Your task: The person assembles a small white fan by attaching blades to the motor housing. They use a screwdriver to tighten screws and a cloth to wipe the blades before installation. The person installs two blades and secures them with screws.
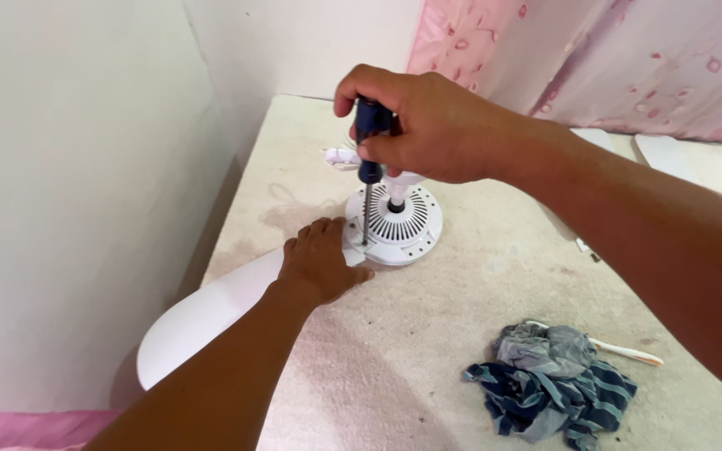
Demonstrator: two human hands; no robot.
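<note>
Two hands: right hand [428,125] clenched on screwdriver [369,159], shaft vertical above fan hub [394,225]; left hand [319,259] flat on blade [211,313], frame centre.

One camera sits on the person's head; it looks down, close above the white fan motor [394,221]; no second view.

The left hand [321,257] lies palm down with fingers spread and flat, its forearm reaching in from the lower left. The right hand [415,125] is raised above it, fingers curled tight in a fist-like grip, wrist bent, forearm coming from the right.
</note>
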